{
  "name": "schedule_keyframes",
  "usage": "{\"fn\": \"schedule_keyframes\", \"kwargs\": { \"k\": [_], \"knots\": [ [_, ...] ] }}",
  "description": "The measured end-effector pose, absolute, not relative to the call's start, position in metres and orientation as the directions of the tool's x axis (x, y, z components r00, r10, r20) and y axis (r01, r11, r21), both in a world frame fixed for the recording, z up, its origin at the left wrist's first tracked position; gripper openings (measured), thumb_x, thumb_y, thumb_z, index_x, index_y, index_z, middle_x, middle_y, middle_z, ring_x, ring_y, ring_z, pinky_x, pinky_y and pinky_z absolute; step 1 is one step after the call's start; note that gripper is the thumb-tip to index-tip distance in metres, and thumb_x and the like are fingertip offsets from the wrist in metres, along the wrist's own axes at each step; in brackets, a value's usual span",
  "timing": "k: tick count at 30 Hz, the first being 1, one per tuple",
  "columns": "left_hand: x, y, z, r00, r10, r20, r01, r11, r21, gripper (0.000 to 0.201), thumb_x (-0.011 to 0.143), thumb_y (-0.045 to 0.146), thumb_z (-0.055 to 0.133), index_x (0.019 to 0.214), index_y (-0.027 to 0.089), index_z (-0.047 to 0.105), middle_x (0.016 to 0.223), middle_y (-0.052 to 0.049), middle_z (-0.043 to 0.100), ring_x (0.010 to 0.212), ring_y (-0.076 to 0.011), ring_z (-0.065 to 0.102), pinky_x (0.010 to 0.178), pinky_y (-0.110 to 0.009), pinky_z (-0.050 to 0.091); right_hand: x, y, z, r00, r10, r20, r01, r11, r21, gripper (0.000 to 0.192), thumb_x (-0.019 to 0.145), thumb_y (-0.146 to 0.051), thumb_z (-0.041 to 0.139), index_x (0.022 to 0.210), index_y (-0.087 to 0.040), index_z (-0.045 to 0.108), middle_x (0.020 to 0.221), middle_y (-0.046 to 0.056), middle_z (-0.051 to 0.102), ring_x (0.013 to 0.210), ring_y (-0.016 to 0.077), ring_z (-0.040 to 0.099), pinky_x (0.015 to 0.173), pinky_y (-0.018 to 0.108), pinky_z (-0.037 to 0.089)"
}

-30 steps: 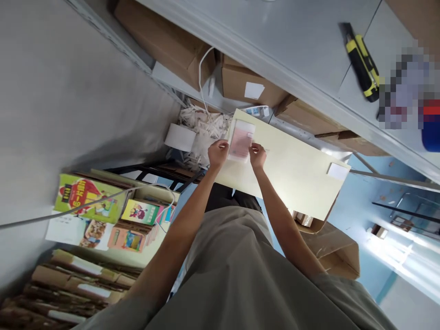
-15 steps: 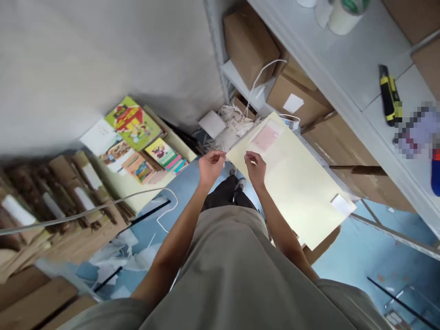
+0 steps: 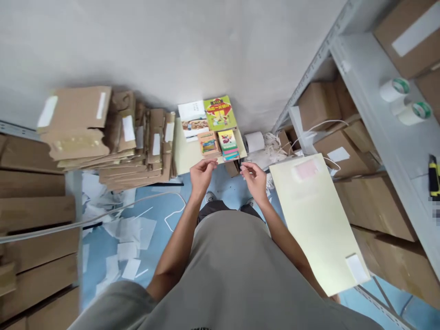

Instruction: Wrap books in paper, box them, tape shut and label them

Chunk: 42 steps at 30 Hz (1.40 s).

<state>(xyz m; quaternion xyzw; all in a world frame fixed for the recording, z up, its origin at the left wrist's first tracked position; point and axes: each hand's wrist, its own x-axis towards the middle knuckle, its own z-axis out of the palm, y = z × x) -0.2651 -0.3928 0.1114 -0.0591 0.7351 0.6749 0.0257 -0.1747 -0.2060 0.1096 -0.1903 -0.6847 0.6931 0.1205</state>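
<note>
Both hands are raised in front of my body, apart from each other. My left hand (image 3: 202,178) has its thumb and fingertips pressed together, just short of the low table with books. Its mirror image, my right hand (image 3: 256,182), curls thumb and forefinger into a pinch; anything between the tips is too small to make out. Beyond them lie a green picture book (image 3: 220,112), a white book with a photo cover (image 3: 193,120), an orange-covered book stack (image 3: 208,143) and a stack topped by a yellow-green book (image 3: 228,143). Neither hand touches these books.
Flattened cardboard boxes (image 3: 132,137) are piled at left. A pale yellow board (image 3: 309,220) carries a pink slip and a white card at right. Grey shelving (image 3: 385,110) holds cartons, tape rolls (image 3: 395,89) and a cutter (image 3: 433,176). Paper scraps (image 3: 130,243) and a white cord (image 3: 137,201) appear at lower left.
My view and body have turned left, bringing the books ahead of me and the yellow board to my right. The hands keep the same pinched pose, slightly farther apart.
</note>
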Motion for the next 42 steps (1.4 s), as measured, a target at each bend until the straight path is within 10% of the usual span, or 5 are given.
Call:
{"fn": "schedule_keyframes", "kwargs": {
  "k": [9, 18, 28, 38, 42],
  "knots": [
    [-0.325, -0.585, 0.108, -0.954, -0.3, -0.006, 0.011, -0.054, 0.998, 0.03, 0.092, 0.042, 0.076, 0.105, 0.018, 0.086, 0.094, -0.008, 0.084, 0.08, -0.0173, 0.075, 0.079, -0.029, 0.062, -0.271, -0.38, 0.116, -0.974, 0.223, -0.034, 0.026, -0.039, -0.999, 0.054, 0.093, -0.077, 0.084, 0.11, -0.026, 0.085, 0.104, 0.006, 0.086, 0.084, 0.0203, 0.08, 0.078, 0.034, 0.069],
    [-0.424, -0.74, 0.066, -0.64, -0.707, -0.3, -0.079, -0.327, 0.942, 0.044, 0.101, 0.027, 0.073, 0.142, 0.024, 0.057, 0.165, -0.017, 0.058, 0.151, -0.0255, 0.065, 0.122, -0.039, 0.059, -0.352, -0.515, 0.113, -1.0, -0.005, 0.018, -0.019, 0.067, -0.998, 0.055, 0.098, -0.076, 0.08, 0.118, -0.024, 0.084, 0.111, 0.008, 0.088, 0.102, 0.0237, 0.084, 0.092, 0.036, 0.068],
    [-0.426, -0.76, 0.064, -0.661, -0.641, -0.389, -0.064, -0.469, 0.881, 0.038, 0.088, 0.021, 0.08, 0.12, 0.025, 0.06, 0.152, -0.013, 0.067, 0.145, -0.0238, 0.067, 0.124, -0.039, 0.055, -0.481, -0.632, 0.097, -0.979, -0.023, -0.204, 0.168, 0.477, -0.863, 0.013, 0.102, -0.035, 0.082, 0.098, -0.023, 0.083, 0.105, 0.005, 0.088, 0.107, 0.0259, 0.084, 0.105, 0.038, 0.064],
    [-0.427, -0.769, 0.057, -0.72, -0.586, -0.372, 0.008, -0.544, 0.839, 0.042, 0.084, 0.036, 0.088, 0.111, 0.026, 0.058, 0.129, -0.009, 0.077, 0.121, -0.0207, 0.078, 0.107, -0.034, 0.059, -0.491, -0.641, 0.104, -0.983, 0.081, -0.166, 0.184, 0.445, -0.876, 0.041, 0.099, -0.044, 0.087, 0.129, -0.021, 0.072, 0.128, 0.012, 0.083, 0.124, 0.0305, 0.08, 0.113, 0.044, 0.062],
    [-0.426, -0.765, 0.062, -0.752, -0.535, -0.385, 0.027, -0.609, 0.793, 0.045, 0.079, 0.035, 0.093, 0.104, 0.026, 0.056, 0.112, -0.005, 0.08, 0.107, -0.0188, 0.08, 0.102, -0.032, 0.059, -0.499, -0.648, 0.094, -0.971, -0.032, -0.237, 0.217, 0.295, -0.931, 0.009, 0.104, -0.031, 0.077, 0.108, -0.023, 0.077, 0.109, 0.004, 0.087, 0.114, 0.0244, 0.083, 0.106, 0.037, 0.065]
  ]
}}
